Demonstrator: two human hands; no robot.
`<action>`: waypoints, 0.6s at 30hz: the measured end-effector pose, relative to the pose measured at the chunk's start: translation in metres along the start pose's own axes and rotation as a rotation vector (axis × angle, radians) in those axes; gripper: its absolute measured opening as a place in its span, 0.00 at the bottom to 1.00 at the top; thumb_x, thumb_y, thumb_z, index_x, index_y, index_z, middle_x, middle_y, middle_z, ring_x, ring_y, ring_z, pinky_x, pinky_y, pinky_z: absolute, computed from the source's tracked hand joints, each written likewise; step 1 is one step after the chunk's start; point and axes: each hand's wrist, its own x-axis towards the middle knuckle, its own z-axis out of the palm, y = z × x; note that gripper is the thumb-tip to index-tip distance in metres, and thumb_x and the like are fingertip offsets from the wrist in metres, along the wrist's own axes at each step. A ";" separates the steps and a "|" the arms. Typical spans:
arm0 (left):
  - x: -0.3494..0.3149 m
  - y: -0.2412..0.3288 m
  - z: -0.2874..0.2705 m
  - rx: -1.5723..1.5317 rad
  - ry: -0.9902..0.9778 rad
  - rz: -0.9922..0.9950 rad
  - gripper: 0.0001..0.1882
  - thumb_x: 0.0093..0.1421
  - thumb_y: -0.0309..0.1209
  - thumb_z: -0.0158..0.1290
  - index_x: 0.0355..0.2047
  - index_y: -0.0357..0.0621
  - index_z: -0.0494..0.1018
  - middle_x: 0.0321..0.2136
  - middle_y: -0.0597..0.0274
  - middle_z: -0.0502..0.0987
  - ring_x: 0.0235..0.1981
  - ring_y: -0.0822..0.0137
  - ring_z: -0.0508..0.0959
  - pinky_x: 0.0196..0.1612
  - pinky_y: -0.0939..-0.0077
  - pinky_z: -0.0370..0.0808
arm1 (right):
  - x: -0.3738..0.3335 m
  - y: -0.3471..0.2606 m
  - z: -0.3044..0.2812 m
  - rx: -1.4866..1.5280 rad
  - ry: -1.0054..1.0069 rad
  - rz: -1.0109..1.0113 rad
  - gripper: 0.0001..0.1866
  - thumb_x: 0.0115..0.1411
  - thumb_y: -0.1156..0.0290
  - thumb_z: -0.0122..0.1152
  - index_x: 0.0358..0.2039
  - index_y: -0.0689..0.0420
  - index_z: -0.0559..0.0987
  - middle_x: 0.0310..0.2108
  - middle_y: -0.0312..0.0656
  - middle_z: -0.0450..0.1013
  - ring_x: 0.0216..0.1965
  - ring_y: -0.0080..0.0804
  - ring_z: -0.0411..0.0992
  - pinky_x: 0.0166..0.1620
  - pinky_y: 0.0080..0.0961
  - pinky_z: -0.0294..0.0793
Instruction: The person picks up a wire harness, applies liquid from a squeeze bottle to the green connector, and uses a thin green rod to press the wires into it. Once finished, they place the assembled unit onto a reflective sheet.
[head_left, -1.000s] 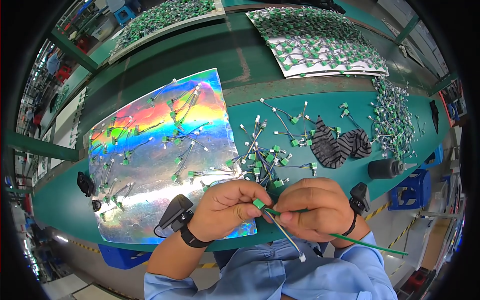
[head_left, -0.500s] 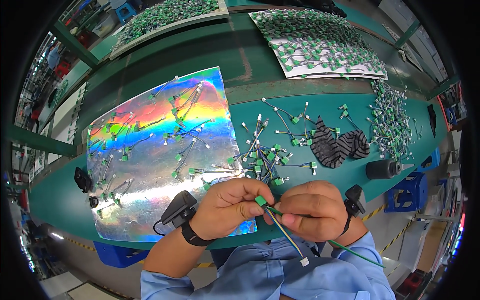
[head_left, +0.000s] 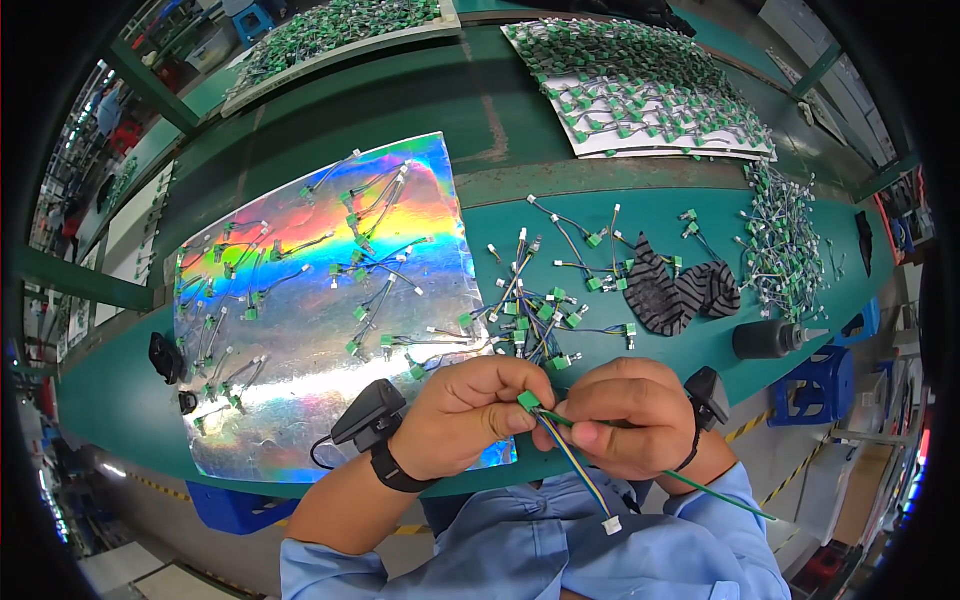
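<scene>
My left hand [head_left: 470, 415] pinches a small green connector block [head_left: 528, 401] between thumb and fingers, close to my body. From the block hang several thin wires [head_left: 582, 472], yellow, blue and dark, ending in a white plug [head_left: 612, 525]. My right hand [head_left: 632, 420] is closed on a thin green rod [head_left: 720, 494], whose one end reaches to the block while the other sticks out to the lower right. Whether the rod's tip touches the block cannot be made out. Just beyond my hands lies a pile of similar wired connectors [head_left: 540, 318].
On the left a shiny silver sheet [head_left: 300, 400] carries scattered wired connectors. A striped dark cloth [head_left: 655, 300] and a black bottle [head_left: 765, 339] lie to the right, near a heap of connectors [head_left: 785, 250]. Farther back, white boards [head_left: 600, 150] bear many more.
Both hands stay closed in nearly the same place. The connector block and rod have shifted slightly to the right in the picture, and the wires hang at nearly the same angle.
</scene>
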 end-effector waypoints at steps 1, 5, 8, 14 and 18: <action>0.000 0.000 0.000 -0.001 0.008 0.007 0.12 0.58 0.30 0.56 0.38 0.35 0.70 0.35 0.56 0.75 0.36 0.68 0.74 0.39 0.75 0.70 | 0.000 0.000 0.000 0.001 0.005 0.004 0.15 0.43 0.83 0.65 0.33 0.61 0.75 0.33 0.45 0.73 0.28 0.38 0.74 0.26 0.27 0.77; 0.000 -0.001 0.000 -0.012 0.028 0.019 0.12 0.58 0.29 0.56 0.38 0.35 0.70 0.34 0.56 0.74 0.35 0.68 0.74 0.39 0.75 0.71 | 0.000 0.001 0.000 0.005 -0.018 0.040 0.15 0.43 0.83 0.65 0.33 0.61 0.75 0.33 0.45 0.73 0.28 0.38 0.75 0.27 0.27 0.77; 0.000 -0.002 -0.001 -0.025 0.039 0.017 0.12 0.58 0.29 0.56 0.38 0.35 0.70 0.34 0.57 0.74 0.35 0.69 0.74 0.39 0.75 0.71 | 0.000 0.001 -0.001 0.009 -0.041 0.075 0.15 0.43 0.83 0.65 0.34 0.61 0.74 0.33 0.44 0.74 0.28 0.37 0.75 0.28 0.28 0.77; 0.001 -0.004 -0.005 -0.020 -0.012 0.049 0.12 0.61 0.27 0.51 0.43 0.34 0.69 0.35 0.56 0.76 0.34 0.68 0.77 0.39 0.76 0.73 | 0.003 0.000 -0.002 0.081 -0.023 0.199 0.13 0.47 0.84 0.65 0.32 0.59 0.74 0.32 0.44 0.74 0.27 0.35 0.75 0.28 0.27 0.75; 0.002 -0.006 -0.007 -0.012 0.029 0.046 0.12 0.61 0.27 0.51 0.43 0.34 0.69 0.36 0.56 0.76 0.34 0.68 0.77 0.39 0.76 0.73 | 0.003 -0.001 -0.002 0.143 -0.005 0.282 0.11 0.49 0.84 0.65 0.31 0.57 0.73 0.31 0.43 0.74 0.27 0.34 0.75 0.28 0.26 0.74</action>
